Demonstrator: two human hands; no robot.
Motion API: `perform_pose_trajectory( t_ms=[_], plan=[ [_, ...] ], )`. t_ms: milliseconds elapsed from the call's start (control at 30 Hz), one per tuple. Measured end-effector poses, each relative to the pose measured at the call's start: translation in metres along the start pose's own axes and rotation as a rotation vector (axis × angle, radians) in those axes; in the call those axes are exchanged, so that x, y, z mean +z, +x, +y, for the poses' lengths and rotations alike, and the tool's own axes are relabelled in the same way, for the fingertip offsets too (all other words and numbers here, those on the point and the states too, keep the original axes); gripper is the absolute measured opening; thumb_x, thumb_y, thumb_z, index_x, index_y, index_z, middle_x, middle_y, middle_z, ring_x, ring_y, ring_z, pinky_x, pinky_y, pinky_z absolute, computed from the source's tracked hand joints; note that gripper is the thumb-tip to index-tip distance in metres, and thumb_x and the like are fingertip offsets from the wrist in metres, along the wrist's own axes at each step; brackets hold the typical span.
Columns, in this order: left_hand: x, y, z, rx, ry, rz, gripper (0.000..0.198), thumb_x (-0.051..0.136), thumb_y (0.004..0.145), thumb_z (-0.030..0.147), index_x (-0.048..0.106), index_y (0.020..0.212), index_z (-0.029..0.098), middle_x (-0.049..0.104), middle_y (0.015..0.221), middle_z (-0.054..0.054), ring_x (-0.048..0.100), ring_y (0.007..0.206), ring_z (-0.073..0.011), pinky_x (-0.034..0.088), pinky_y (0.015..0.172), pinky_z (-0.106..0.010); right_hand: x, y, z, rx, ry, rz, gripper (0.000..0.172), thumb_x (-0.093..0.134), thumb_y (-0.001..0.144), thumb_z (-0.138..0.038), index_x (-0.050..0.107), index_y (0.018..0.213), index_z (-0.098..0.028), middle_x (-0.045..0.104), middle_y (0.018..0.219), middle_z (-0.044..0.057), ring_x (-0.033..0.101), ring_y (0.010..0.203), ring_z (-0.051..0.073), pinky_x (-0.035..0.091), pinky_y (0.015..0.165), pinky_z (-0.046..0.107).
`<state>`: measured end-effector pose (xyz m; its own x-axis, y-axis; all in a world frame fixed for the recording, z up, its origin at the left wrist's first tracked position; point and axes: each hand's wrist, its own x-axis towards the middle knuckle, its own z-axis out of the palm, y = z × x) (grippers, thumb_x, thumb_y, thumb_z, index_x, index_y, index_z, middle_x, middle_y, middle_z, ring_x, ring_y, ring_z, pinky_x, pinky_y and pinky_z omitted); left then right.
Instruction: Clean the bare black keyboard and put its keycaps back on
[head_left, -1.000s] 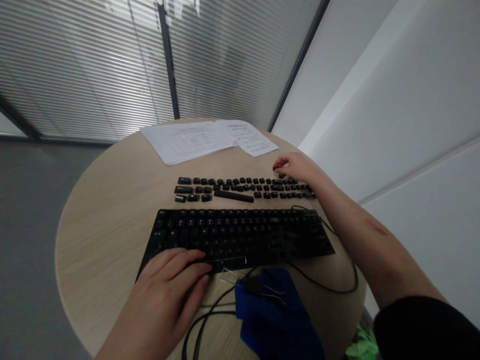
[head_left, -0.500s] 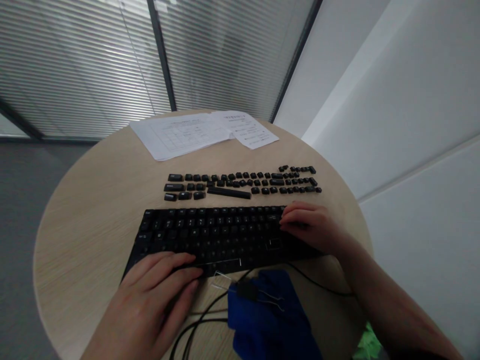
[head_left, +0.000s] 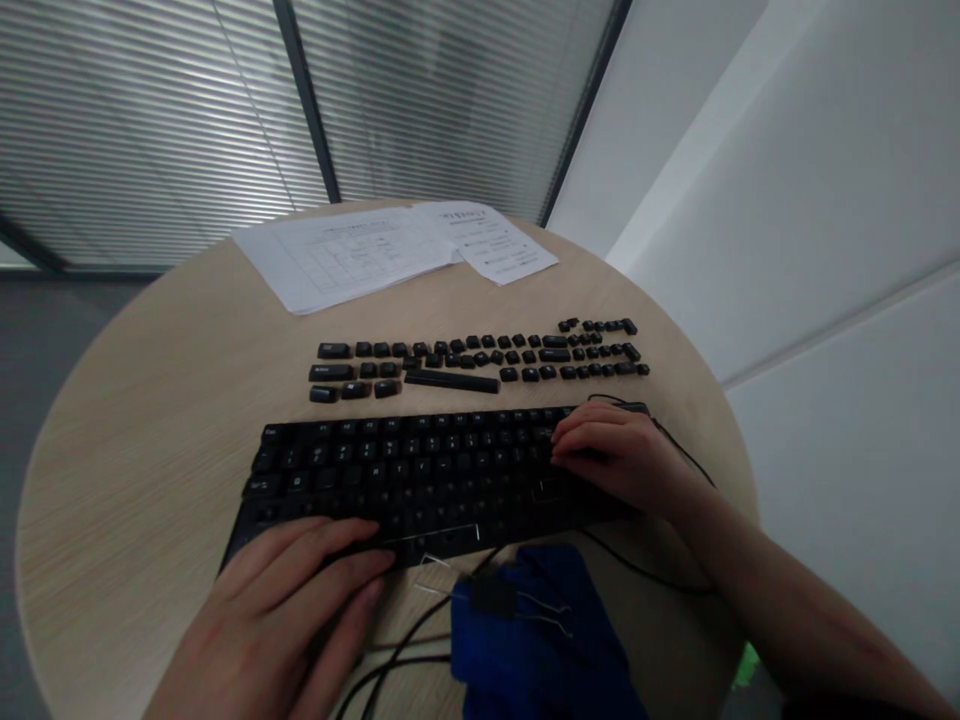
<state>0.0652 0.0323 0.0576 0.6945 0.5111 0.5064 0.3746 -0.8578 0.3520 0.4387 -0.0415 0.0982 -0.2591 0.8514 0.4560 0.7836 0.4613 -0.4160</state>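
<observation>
A black keyboard [head_left: 431,470] lies on the table with its upper rows of keys in place and bare key sockets lower down. My left hand [head_left: 277,600] rests on its lower left part, fingers stretched out and holding nothing visible. On the right side of the keyboard, my right hand [head_left: 611,445] has its fingers drawn together and touching the keys. Whatever may be between those fingertips is hidden. Loose black keycaps [head_left: 457,345] stand in rows behind the keyboard, with the long space bar [head_left: 450,381] among them.
In front of the keyboard lies a blue cloth [head_left: 540,640] with a black binder clip [head_left: 491,593] on it. A black cable [head_left: 397,650] loops beside the cloth. Printed sheets [head_left: 360,250] lie at the back of the round wooden table [head_left: 135,420].
The view has shifted a little. My right hand has moved slightly left over the keyboard, baring its upper right corner and a cable there. My left hand stays on the lower left part.
</observation>
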Motion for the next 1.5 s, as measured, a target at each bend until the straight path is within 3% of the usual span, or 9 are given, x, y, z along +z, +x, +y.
perform_pose_trajectory(
  t_ms=[467, 633, 1000, 1167, 1500],
  plan=[
    [0.0011, -0.0032, -0.0059, 0.034, 0.033, -0.022, 0.025, 0.059, 0.094, 0.031, 0.072, 0.116, 0.033, 0.073, 0.122, 0.0, 0.066, 0.112, -0.0231, 0.057, 0.095, -0.04, -0.004, -0.0023, 0.0045, -0.027, -0.179, -0.031, 0.005, 0.074, 0.095, -0.024, 0.078, 0.092, -0.025, 0.078, 0.096, 0.001, 0.07, 0.088, 0.019, 0.054, 0.085, 0.038],
    [0.0002, -0.0027, -0.0063, 0.021, 0.045, -0.038, 0.024, 0.059, 0.094, 0.032, 0.073, 0.114, 0.033, 0.074, 0.121, 0.0, 0.067, 0.111, -0.0228, 0.057, 0.095, -0.039, -0.0021, -0.0053, 0.0086, -0.012, -0.123, 0.002, 0.001, 0.077, 0.092, -0.023, 0.077, 0.092, -0.025, 0.079, 0.096, 0.0, 0.07, 0.087, 0.018, 0.054, 0.086, 0.036],
    [0.0001, 0.0003, -0.0045, 0.041, 0.023, -0.01, 0.023, 0.06, 0.095, 0.03, 0.074, 0.112, 0.032, 0.075, 0.119, 0.0, 0.068, 0.109, -0.0215, 0.056, 0.097, -0.038, -0.0006, -0.0018, 0.0025, -0.04, -0.152, 0.001, 0.011, 0.075, 0.092, -0.021, 0.072, 0.081, -0.022, 0.076, 0.091, 0.002, 0.066, 0.084, 0.019, 0.054, 0.081, 0.036],
    [-0.0004, -0.0005, -0.0034, 0.021, 0.025, -0.014, 0.022, 0.06, 0.095, 0.033, 0.074, 0.112, 0.032, 0.075, 0.119, 0.0, 0.067, 0.11, -0.0218, 0.056, 0.096, -0.038, -0.0018, -0.0027, 0.0011, -0.035, -0.175, -0.032, 0.001, 0.074, 0.093, -0.02, 0.074, 0.093, -0.021, 0.077, 0.095, 0.003, 0.069, 0.085, 0.019, 0.055, 0.083, 0.036],
    [0.0008, -0.0012, -0.0036, 0.012, 0.023, -0.025, 0.023, 0.059, 0.095, 0.034, 0.074, 0.112, 0.033, 0.075, 0.119, -0.001, 0.068, 0.11, -0.0235, 0.058, 0.095, -0.04, -0.0046, -0.0049, 0.0035, -0.067, -0.219, -0.041, 0.009, 0.069, 0.098, -0.025, 0.078, 0.098, -0.023, 0.08, 0.097, 0.003, 0.072, 0.083, 0.018, 0.055, 0.086, 0.038]
  ],
)
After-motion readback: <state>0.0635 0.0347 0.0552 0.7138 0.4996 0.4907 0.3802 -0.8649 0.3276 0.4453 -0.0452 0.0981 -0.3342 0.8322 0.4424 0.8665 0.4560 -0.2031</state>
